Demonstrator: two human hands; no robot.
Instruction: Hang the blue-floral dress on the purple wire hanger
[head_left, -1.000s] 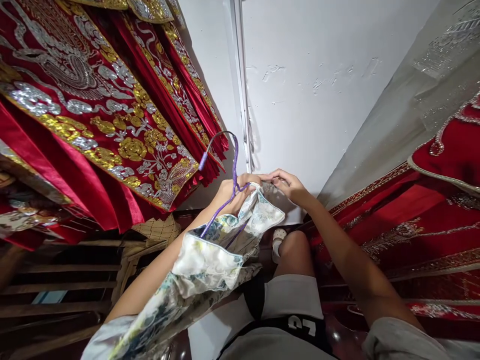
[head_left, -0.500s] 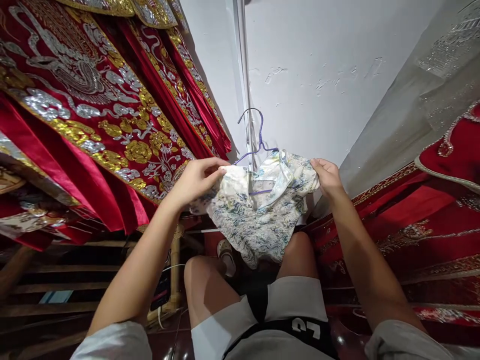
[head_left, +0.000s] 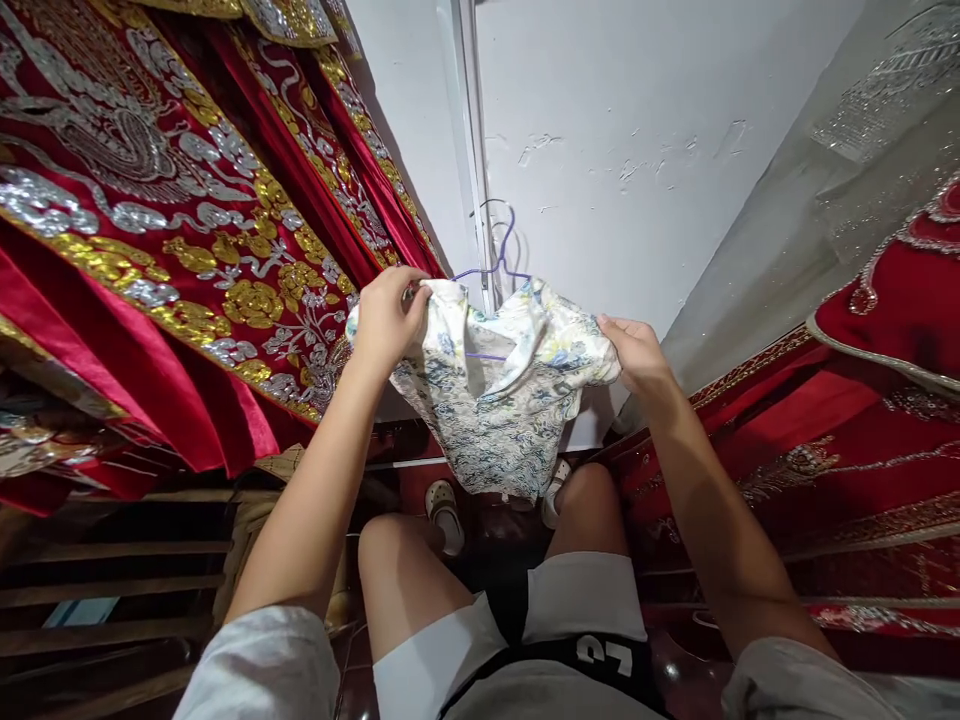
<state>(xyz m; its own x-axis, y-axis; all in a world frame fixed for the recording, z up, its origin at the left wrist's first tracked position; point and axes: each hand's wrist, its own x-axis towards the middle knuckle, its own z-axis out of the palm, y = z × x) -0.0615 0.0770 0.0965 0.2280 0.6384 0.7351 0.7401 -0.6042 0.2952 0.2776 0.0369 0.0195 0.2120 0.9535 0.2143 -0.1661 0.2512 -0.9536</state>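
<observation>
A small white garment with blue and yellow floral print hangs on a purple wire hanger in front of me. My left hand is closed on the garment's left shoulder. My right hand pinches its right shoulder. The hanger's hook rises above the collar, close to a white vertical strip on the wall. The cloth's lower edge drops between my knees.
Red garments with gold and silver embroidery hang close on the left. More red embroidered cloth lies on the right. A white wall is straight ahead. Wooden slats sit low on the left.
A second ago both hands were bunched together at the hanger's neck with the cloth draped over my left arm. They have since spread apart, and the garment now hangs spread and slightly higher.
</observation>
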